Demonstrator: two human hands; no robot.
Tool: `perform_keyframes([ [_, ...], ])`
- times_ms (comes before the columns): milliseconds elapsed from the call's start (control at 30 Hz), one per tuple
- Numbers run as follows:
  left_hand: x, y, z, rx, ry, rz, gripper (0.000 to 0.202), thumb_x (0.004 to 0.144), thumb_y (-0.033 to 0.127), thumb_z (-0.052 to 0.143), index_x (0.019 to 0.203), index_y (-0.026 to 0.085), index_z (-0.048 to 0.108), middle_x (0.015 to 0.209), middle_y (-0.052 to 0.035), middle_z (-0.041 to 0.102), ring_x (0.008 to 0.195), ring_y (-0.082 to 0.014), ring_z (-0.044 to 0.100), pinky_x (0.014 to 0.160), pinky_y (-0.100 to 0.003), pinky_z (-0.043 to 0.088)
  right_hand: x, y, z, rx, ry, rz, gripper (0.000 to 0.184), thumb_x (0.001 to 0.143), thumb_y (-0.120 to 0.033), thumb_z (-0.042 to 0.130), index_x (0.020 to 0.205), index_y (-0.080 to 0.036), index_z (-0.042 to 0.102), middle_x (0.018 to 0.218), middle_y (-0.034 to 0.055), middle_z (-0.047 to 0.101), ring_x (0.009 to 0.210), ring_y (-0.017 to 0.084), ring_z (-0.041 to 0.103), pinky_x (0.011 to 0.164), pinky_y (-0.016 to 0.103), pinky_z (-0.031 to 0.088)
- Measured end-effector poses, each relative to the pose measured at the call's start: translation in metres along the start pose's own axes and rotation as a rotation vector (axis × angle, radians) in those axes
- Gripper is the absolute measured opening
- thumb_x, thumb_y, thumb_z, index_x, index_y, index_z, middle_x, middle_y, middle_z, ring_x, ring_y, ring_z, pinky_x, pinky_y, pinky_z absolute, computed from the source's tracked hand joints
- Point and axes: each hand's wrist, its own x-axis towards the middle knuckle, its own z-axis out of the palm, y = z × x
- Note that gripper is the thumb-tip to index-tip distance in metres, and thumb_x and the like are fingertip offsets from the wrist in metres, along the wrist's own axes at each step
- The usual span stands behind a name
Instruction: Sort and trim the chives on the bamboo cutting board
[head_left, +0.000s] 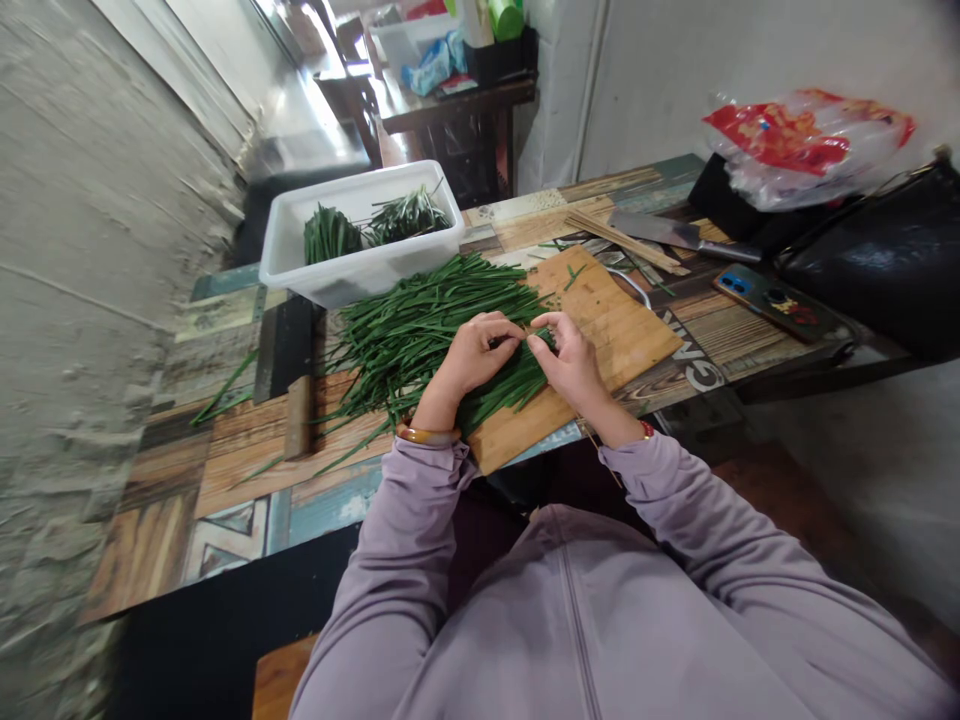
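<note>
A big loose pile of garlic chives (427, 325) lies across the table and onto the left part of a wooden cutting board (615, 320). Over the board, my left hand (480, 352) is closed in a pinch just above the chives. My right hand (568, 368) faces it, thumb and forefinger bent inward. Between the meeting fingertips shows a thin yellowish-brown strip (527, 330), too small to name surely. Some chive stems run out from under my left hand toward the board's front edge.
A white plastic bin (360, 275) with chive bundles stands behind the pile. At left lies a cleaver (285, 350) with a wooden handle. Back right are a knife (660, 230), thin wooden sticks (626, 243), a phone (776, 300), a plastic bag (810, 145) and a black bag (885, 260).
</note>
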Motion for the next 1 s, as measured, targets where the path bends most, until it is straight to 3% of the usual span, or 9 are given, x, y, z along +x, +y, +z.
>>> perform_keyframes([
  [167,0.000,-0.007,-0.001,0.119,0.214,-0.111,0.022,0.089,0.016,0.054,0.093,0.017,0.076,0.085,-0.0058,0.069,0.080,-0.0180,0.062,0.077,-0.031,0.047,0.000,0.000,0.000,-0.031,-0.032,-0.009,0.024,0.087,-0.042,0.054,0.097,-0.022,0.062,0.071,-0.0014,0.056,0.060,0.016,0.050,0.062,0.029,0.038],
  [233,0.000,-0.011,0.000,0.222,0.249,-0.125,0.023,0.089,0.015,0.054,0.093,0.017,0.076,0.087,-0.0068,0.069,0.084,-0.0196,0.061,0.080,-0.033,0.047,-0.001,0.000,0.000,-0.042,-0.038,-0.006,0.024,0.088,-0.043,0.054,0.097,-0.022,0.062,0.073,-0.0005,0.060,0.062,0.016,0.051,0.063,0.029,0.039],
  [400,-0.001,-0.015,0.004,0.372,0.137,-0.065,0.021,0.088,0.016,0.057,0.093,0.019,0.077,0.095,-0.0081,0.069,0.090,-0.0219,0.060,0.085,-0.036,0.046,-0.002,0.001,0.001,-0.066,-0.031,-0.032,0.023,0.089,-0.042,0.054,0.099,-0.023,0.063,0.081,0.0018,0.066,0.066,0.018,0.055,0.066,0.030,0.041],
  [767,-0.002,-0.009,0.002,0.515,0.044,-0.049,0.010,0.085,0.018,0.064,0.082,0.018,0.073,0.092,-0.0081,0.066,0.088,-0.0236,0.056,0.081,-0.037,0.044,-0.001,0.001,0.001,-0.075,-0.048,-0.028,0.026,0.087,-0.042,0.053,0.098,-0.021,0.063,0.074,0.0008,0.061,0.064,0.018,0.053,0.066,0.029,0.041],
  [900,-0.003,-0.005,0.002,0.578,0.044,-0.044,0.010,0.087,0.019,0.063,0.079,0.019,0.070,0.092,-0.0086,0.067,0.091,-0.0258,0.056,0.077,-0.038,0.042,-0.001,0.001,0.002,-0.076,-0.037,-0.034,0.025,0.087,-0.040,0.053,0.098,-0.020,0.063,0.073,0.0005,0.060,0.064,0.017,0.052,0.066,0.029,0.040],
  [1000,-0.002,-0.006,0.004,0.548,0.127,-0.048,0.013,0.087,0.015,0.059,0.075,0.018,0.064,0.086,-0.0085,0.066,0.088,-0.0246,0.056,0.077,-0.037,0.043,-0.001,0.001,0.002,-0.062,-0.027,-0.039,0.025,0.087,-0.042,0.053,0.098,-0.020,0.063,0.073,0.0003,0.060,0.063,0.017,0.051,0.065,0.029,0.039],
])
